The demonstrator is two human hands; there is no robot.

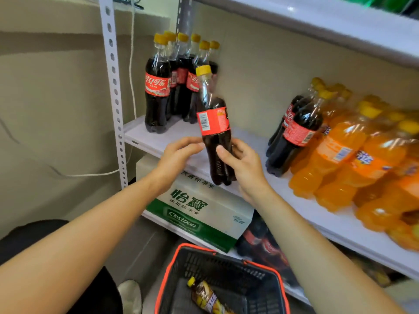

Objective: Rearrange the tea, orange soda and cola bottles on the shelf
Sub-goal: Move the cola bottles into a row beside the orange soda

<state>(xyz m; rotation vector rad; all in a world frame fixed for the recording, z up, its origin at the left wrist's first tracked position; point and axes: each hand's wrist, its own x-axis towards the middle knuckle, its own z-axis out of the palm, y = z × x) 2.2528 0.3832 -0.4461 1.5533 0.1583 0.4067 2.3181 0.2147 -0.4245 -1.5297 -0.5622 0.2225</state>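
Right hand [244, 164] grasps one cola bottle [215, 132] low on the body, thumb in front and fingers wrapped behind. Left hand [179, 157] is not gripping: its fingers are loosely extended with the tips at the bottle's side. Can't tell if it makes firm contact.

The bottle is in the air over the front edge of the shelf [158, 137], roughly upright with the cap leaning slightly left. The barcode side of the label faces the camera. It sits between the cola group [163, 87] standing at the back left and the two colas [294, 132] standing beside the orange soda bottles [340, 159] on the right.

The step looks like moving this cola over to the left group.

To do it well:
- Keep the grip low and level the base before setting down.
- Land it on bare shelf in front of or beside the group, close but not knocking the front bottle. These tall bottles tip easily.
- Turn it so the logo side faces out like the others.
- Let the left hand steady the neck or the neighbouring bottle while the right lets go.

The two colas by the orange soda probably go next.

Below the shelf are a water carton [199, 209] and a basket [226, 257] holding one tea bottle [204, 295] lying on its side, not yet shelved.
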